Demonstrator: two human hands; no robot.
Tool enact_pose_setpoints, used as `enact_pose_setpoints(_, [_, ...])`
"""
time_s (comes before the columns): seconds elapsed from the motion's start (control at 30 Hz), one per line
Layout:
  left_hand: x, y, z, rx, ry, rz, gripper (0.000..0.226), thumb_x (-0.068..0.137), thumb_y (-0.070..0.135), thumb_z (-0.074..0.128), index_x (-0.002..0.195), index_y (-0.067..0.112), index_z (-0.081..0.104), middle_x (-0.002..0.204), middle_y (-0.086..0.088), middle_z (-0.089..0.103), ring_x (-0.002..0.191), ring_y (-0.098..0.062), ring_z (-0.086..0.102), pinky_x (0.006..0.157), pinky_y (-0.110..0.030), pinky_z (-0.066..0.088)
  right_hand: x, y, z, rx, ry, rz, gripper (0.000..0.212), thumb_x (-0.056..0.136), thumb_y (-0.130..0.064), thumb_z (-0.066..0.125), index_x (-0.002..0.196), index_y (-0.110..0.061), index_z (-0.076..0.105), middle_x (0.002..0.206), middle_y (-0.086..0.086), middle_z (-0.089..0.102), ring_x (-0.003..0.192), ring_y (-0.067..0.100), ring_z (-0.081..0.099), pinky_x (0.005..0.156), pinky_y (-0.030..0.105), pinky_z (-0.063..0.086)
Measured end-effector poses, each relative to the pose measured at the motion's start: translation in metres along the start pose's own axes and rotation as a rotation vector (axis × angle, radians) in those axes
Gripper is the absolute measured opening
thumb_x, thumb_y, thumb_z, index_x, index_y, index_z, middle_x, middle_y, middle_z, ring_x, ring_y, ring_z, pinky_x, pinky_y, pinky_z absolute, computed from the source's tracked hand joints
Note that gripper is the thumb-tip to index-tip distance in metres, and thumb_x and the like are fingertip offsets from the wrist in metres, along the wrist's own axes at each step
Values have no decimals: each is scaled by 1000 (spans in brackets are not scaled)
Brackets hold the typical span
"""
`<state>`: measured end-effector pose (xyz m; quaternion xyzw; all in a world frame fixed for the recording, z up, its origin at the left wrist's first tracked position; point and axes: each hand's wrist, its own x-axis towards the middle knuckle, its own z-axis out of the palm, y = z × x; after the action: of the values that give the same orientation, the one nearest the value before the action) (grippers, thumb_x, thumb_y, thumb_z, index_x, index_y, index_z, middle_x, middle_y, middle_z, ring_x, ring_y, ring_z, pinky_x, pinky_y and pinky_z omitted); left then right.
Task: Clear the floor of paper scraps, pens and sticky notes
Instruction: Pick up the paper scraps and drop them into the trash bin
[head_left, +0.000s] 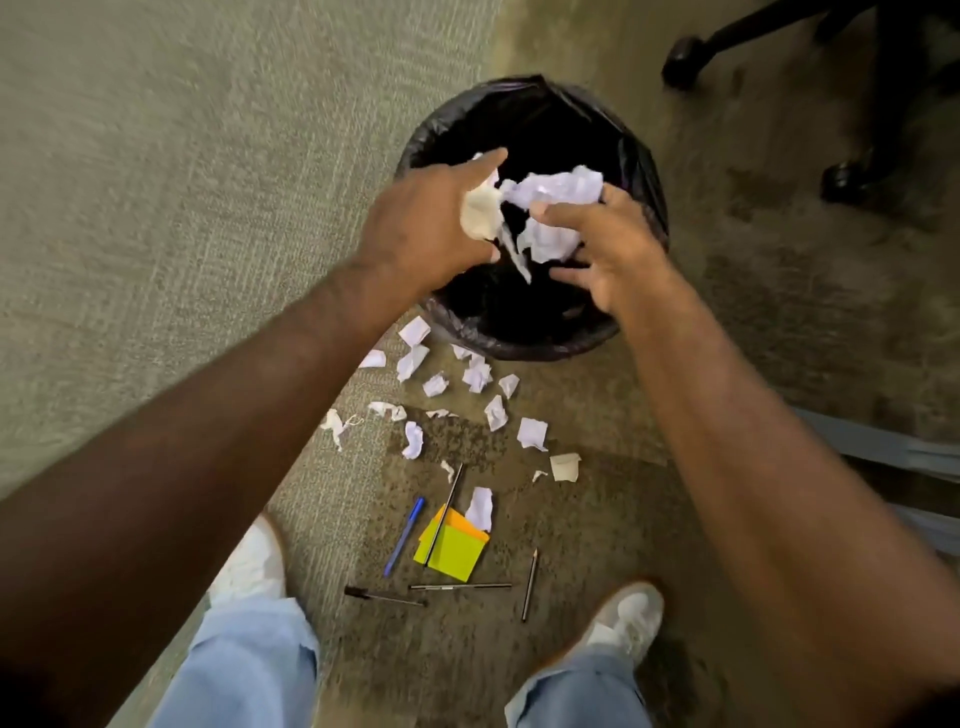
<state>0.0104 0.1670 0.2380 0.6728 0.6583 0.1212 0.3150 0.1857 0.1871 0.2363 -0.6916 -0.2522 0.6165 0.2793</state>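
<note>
Now both hands, left hand (431, 218) and right hand (608, 249), over bin (644, 171), loosely (seemingly) cupping paper scraps (550, 208)

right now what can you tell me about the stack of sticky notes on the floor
The stack of sticky notes lies flat on the carpet between the person's shoes. It looks like square paper pads fanned slightly apart: a lime-yellow one on top, an orange one showing behind its upper edge. A thin dark pen lies across its left side, and a crumpled white scrap touches its upper right corner. The blue pen lies just left, apart from it.
</note>
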Motion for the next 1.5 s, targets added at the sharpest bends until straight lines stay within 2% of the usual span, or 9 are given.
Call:
enact_pose_setpoints(0.1, [9, -10, 4, 222, -90, 57, 98, 73, 51, 79, 155, 36, 27, 145, -10, 50, 133, -30, 47, 107, -48, 44, 0, 0, -9, -8, 40, -21, 78, 85, -15, 73, 151, -22, 32, 138, 9, 56, 123, 35, 57, 93, 47, 57])
enact_pose_setpoints(0.27, [-19, -44, 17, 173, 346, 202, 72, 91, 62, 49, 152, 25, 36, 163, -8, 25, 151, -25, 23, 124, -46, 18, -37, 53, -63, 274, 387, -531, 17, 88, -11, 63, 100, -21, 68, 94, 6, 73, 76, 23, 72, 63, 32, 59])
enact_pose_setpoints(0.4, [-44, -96, 58, -165, 526, -96, 56, 102, 45, 41, 148, 13, 39, 157, -9, 36, 147, -20, 32, 121, -38, 27, -22, 154, -76, 252, 581, -187, 23, 91, 0, 52, 95, -17, 66, 86, 8, 68, 65, 18, 63, 53, 27, 51])
enact_pose_setpoints(0.6, [-72, -177, 146, 107, 72, -111, 49, 99, 43, 51, 139, 15, 54, 145, -14, 47, 130, -30, 49, 107, -44, 42, 45, 262, -38, -834, 219, -97, 50, 89, -14, 66, 136, -7, 53, 140, 17, 52, 128, 30, 52, 105, 35, 43])
enact_pose_setpoints(0.73, [-55, -195, 196, 314, -169, 42, 64, 94, 58, 47, 150, 26, 41, 160, -16, 29, 143, -39, 34, 115, -56, 29, 100, 271, -6, -884, 281, -189, 73, 89, -33, 67, 151, -12, 34, 156, 14, 37, 142, 33, 38, 115, 47, 38])
enact_pose_setpoints(0.93, [-12, -199, 242, 413, -306, 3, 85, 79, 83, 24, 153, 43, 23, 168, -10, 5, 152, -42, 9, 110, -75, 15, 134, 294, 8, -960, 304, -325, 70, 90, -44, 64, 147, -11, 40, 156, 14, 36, 142, 30, 38, 115, 41, 36])
enact_pose_setpoints(1.23, [-97, -198, 272, 439, -359, 241, 71, 91, 64, 43, 154, 32, 32, 165, -17, 18, 152, -38, 14, 120, -60, 15, 65, 360, -15, -1151, -168, -669, 41, 94, -28, 61, 132, -12, 59, 160, 8, 34, 143, 24, 40, 112, 32, 37])
enact_pose_setpoints(1.4, [-135, -220, 253, 305, -241, 42, 76, 88, 63, 50, 153, 26, 32, 166, -18, 10, 152, -41, 12, 117, -68, 14, 23, 372, -68, -734, 235, -518, 24, 97, -15, 59, 120, -13, 65, 135, 6, 61, 125, 17, 57, 100, 24, 47])
enact_pose_setpoints(1.5, [-150, -246, 241, 327, -225, -163, 91, 84, 67, 55, 156, 21, 21, 166, -20, 6, 152, -41, 12, 115, -69, 19, 12, 384, -106, -832, 502, -303, 24, 94, -12, 60, 116, -7, 67, 119, 15, 66, 109, 28, 61, 88, 21, 41])
